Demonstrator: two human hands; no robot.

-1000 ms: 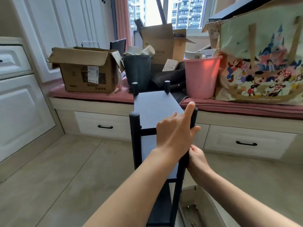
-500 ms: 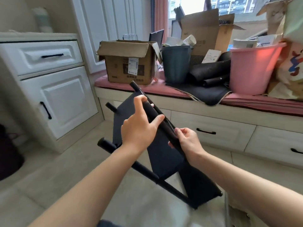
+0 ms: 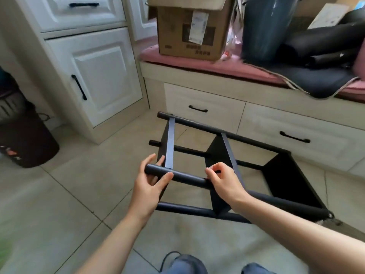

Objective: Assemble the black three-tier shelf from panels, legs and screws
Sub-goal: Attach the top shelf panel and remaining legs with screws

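Count: 1 black shelf (image 3: pixel 227 171) on its side on the floor, with 4 round legs showing: the far leg (image 3: pixel 217 128), the one behind the panels (image 3: pixel 189 151), the near top leg (image 3: pixel 187 177), and the bottom leg (image 3: pixel 185 208). 3 panels: left panel (image 3: pixel 170 143), middle panel (image 3: pixel 227 153), right panel (image 3: pixel 286 180) at 3 o'clock. 2 hands, both on the near top leg: left hand (image 3: pixel 151 181), right hand (image 3: pixel 225 181). On the window seat at 12 o'clock: 1 cardboard box (image 3: pixel 187 32), 1 dark bin (image 3: pixel 264 28). 2 drawers below it, 1 handle each: (image 3: pixel 198 109), (image 3: pixel 294 137). 1 white cabinet door (image 3: pixel 98 76) at 10 o'clock. 1 dark basket (image 3: pixel 21 133) at 9 o'clock.
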